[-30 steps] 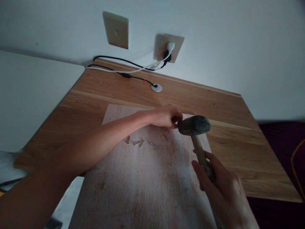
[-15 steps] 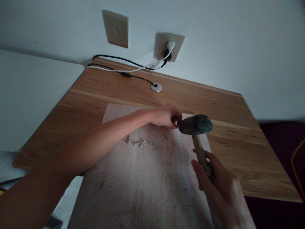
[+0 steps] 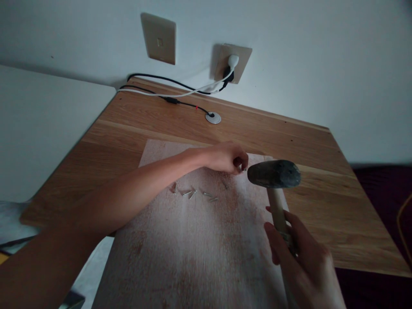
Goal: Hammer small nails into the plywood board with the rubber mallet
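Over the far right part of a whitish, worn board (image 3: 180, 257), my left hand (image 3: 225, 156) is closed in a pinch. A small shiny nail tip (image 3: 243, 170) shows at its fingertips; the rest of it is hidden. My right hand (image 3: 305, 262) is wrapped around the pale wooden handle of a hammer (image 3: 273, 174). The dark, blunt hammer head is up beside my left fingertips, slightly to their right, with a small gap between. Several loose nails (image 3: 189, 193) lie on the board below my left wrist, and one more dark nail (image 3: 225, 185) lies near that hand.
The board lies on a wooden desk (image 3: 322, 206) against a white wall. Black and white cables (image 3: 170, 95) run along the desk's back edge to a wall socket (image 3: 236, 68). A round cable grommet (image 3: 213, 118) sits in the desktop. At left stands a white panel (image 3: 51, 128).
The hammer has moved right and slightly down, away from my left fingertips, so the nail tip now shows. My left hand stays in nearly the same place on the board.
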Demonstrator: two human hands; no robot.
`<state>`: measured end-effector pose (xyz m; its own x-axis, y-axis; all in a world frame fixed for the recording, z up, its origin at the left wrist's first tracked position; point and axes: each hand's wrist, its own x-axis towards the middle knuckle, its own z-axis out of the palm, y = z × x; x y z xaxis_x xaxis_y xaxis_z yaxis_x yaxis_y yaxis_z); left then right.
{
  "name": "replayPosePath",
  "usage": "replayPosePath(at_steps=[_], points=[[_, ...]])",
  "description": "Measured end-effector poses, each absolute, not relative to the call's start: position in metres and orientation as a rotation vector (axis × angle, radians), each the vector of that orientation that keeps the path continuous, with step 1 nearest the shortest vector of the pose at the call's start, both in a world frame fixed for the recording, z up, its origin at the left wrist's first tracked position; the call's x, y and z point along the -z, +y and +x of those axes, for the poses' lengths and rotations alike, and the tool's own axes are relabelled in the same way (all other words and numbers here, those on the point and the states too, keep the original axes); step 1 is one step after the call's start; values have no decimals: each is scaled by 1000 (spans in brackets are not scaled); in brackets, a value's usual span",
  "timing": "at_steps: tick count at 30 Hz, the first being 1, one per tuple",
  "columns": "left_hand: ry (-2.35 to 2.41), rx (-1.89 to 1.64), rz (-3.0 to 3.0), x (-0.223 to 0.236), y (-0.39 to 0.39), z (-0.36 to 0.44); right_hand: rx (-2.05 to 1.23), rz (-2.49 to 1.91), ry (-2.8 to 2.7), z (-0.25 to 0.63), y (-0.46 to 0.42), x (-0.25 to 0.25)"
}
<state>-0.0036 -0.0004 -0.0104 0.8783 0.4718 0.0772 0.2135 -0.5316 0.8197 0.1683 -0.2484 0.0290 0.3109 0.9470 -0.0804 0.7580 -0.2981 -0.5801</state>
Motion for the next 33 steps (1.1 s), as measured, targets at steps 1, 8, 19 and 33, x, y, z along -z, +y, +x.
replayPosePath(at_steps=[1, 8, 19, 33], points=[[490, -370, 2149, 11, -1, -3, -564, -2148, -1514, 173, -253, -27], [465, -428, 2180, 14, -3, -3, -598, -2077, -1667, 218, -283, -1], [515, -429, 2240, 14, -5, -3, -671, -2061, -1706, 222, -273, 8], [489, -279, 2159, -8, 4, -10, -652, -2141, -1559, 199, -275, 0]])
